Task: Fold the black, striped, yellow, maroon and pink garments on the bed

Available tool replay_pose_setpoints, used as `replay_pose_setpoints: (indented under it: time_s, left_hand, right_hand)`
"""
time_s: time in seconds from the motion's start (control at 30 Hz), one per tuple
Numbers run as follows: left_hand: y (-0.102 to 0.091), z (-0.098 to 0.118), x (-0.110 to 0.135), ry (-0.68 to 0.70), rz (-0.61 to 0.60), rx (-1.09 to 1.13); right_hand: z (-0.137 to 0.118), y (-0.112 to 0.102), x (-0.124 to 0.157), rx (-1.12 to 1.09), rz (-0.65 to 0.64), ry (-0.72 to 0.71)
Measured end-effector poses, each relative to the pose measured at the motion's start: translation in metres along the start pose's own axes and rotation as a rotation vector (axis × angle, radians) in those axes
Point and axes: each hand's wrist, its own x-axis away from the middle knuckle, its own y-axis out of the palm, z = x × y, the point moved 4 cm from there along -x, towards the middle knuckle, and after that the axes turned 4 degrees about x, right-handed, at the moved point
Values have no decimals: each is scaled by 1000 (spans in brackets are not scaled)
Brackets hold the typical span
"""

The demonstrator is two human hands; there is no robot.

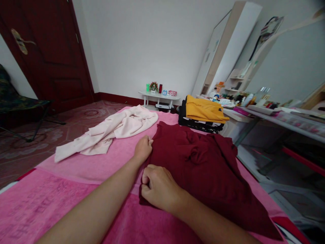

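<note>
A dark red garment, probably a top, lies spread on a pink blanket, with a bunched fold near its middle. At its far left edge, my left hand is closed on the cloth. Closer to me, my right hand has its fingers curled around the same left edge, near the lower corner. Parts of the fingertips of both hands are hidden. To the left of my left hand, a crumpled cream garment stretches across the blanket.
Behind the red garment stands a folded pile with a yellow garment over black clothes. A low white table holds small items by the wall. Right is a cluttered dressing table; left, a folding chair and a door.
</note>
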Motion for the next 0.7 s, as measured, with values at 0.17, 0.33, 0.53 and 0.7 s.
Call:
replay_pose_setpoints:
  time_s: [0.17,0.33,0.53,0.7]
  left_hand:
    - [2,0,0,30,-73,51]
    - [1,2,-4,90,-84,27]
    - [19,57,-21,526,-257,76]
    - [57,65,-55,424,-536,-121]
  right_hand:
    - [2,-9,1,-5,-47,-18]
    - [19,-11,-4,129,85,52]
    - [22,8,-7,272,69,-41]
    - [18,9,-3,327,57,-83]
